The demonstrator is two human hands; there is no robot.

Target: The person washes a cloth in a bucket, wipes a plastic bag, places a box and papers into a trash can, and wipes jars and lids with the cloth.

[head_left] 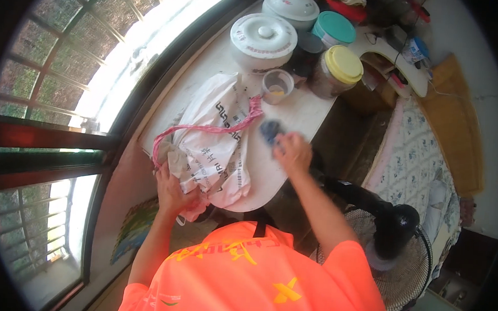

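A white plastic bag (210,136) with dark print lies spread over the white tabletop (313,116). A pink braided cord (205,129) runs across it, one end bunched near a clear plastic cup (277,86) with something yellow inside. My left hand (174,192) is closed on the bag's near left corner, beside the cord's other end; some reddish plastic shows under the fingers. To the right of the bag, my right hand (293,153) grips a dark blue-grey cloth (270,131) against the tabletop. Hand and cloth are smeared by motion.
Lidded white pots (263,41), a yellow-lidded jar (337,71), a dark jar (306,51) and a teal-lidded tub (334,29) crowd the table's far end. A barred window (68,50) is on the left. A black fan (397,236) and a floral-covered bed (418,153) are on the right.
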